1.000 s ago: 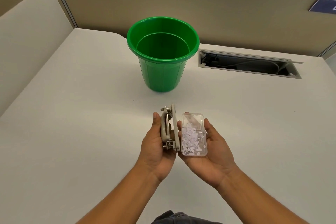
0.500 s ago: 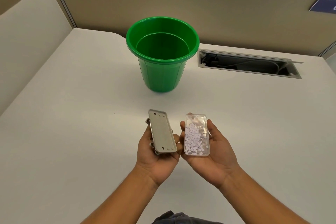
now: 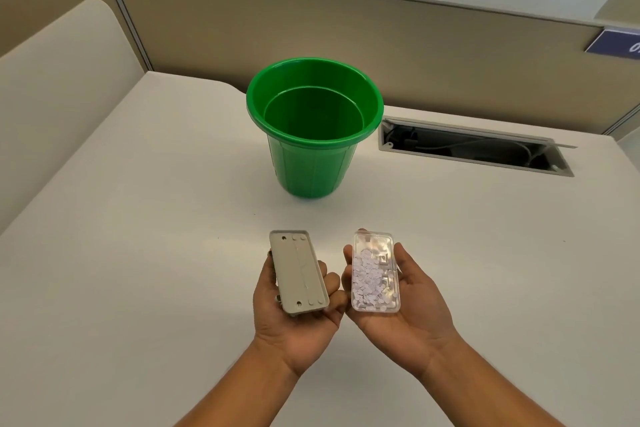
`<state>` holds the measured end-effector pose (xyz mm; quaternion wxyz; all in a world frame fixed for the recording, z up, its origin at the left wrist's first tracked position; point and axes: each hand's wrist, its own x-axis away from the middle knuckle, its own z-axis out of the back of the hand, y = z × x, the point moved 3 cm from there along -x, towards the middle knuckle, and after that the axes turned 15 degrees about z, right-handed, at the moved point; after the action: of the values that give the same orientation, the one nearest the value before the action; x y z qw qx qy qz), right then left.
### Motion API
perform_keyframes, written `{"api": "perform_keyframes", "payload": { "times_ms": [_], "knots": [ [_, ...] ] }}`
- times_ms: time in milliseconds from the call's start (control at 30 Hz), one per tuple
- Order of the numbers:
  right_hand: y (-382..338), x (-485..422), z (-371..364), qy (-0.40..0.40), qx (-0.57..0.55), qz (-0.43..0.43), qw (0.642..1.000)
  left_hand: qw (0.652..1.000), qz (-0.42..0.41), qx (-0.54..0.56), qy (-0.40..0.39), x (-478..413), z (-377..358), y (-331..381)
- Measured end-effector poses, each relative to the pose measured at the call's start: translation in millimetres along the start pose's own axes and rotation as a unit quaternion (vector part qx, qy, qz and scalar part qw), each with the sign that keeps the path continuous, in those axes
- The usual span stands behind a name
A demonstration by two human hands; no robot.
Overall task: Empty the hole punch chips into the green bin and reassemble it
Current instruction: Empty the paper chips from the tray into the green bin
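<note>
Nearest, two bare forearms are reaching in from the bottom edge, and both hands are hovering palm-up over the white worktop (image 3: 138, 253). The left hand (image 3: 294, 308) is cradling the grey hole punch (image 3: 298, 274), which is lying with its flat underside facing up, the fingers curling round its right edge. Just beside it, apart from the punch, the right hand (image 3: 398, 302) is lying open and flat, carrying the clear chip tray (image 3: 375, 272) on its palm and fingers; the tray is sitting level with its open side up, and white paper chips (image 3: 367, 281) are piling mostly in its near half.

Beyond the hands, a bare stretch of worktop is lying between them and the green bin (image 3: 313, 149), which is standing upright, its mouth open and nothing covering it; its inside is showing only green. To the right of the bin, a cable slot (image 3: 474, 147) is sitting open in the worktop, with dark wires inside. Farthest back, a beige partition (image 3: 346, 31) is closing off the desk, with a blue sign (image 3: 616, 42) at its right end
</note>
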<state>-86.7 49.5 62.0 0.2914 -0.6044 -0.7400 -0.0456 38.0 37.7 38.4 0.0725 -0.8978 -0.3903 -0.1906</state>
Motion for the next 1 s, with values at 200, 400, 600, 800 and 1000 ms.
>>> {"api": "perform_keyframes", "payload": {
  "times_ms": [200, 400, 600, 800, 1000],
  "knots": [
    [-29, -20, -44, -0.023, 0.045, 0.046, 0.998, 1.0, 0.007, 0.01, -0.013, -13, -14, 17],
    [-68, -53, -120, -0.065, 0.085, 0.127, 0.986, 1.0, 0.008, 0.016, 0.0, -23, -23, 27],
    [-94, -103, -163, -0.082, 0.159, 0.168, 0.97, 0.999, 0.024, 0.024, 0.016, -31, -13, 32],
    [-100, -158, -191, -0.069, 0.535, 0.299, 0.787, 0.998, 0.033, 0.034, 0.034, -39, -3, 38],
    [-80, -192, -202, -0.152, 0.88, 0.264, 0.365, 0.998, 0.035, 0.047, 0.036, -41, 0, 39]
  ]
}}
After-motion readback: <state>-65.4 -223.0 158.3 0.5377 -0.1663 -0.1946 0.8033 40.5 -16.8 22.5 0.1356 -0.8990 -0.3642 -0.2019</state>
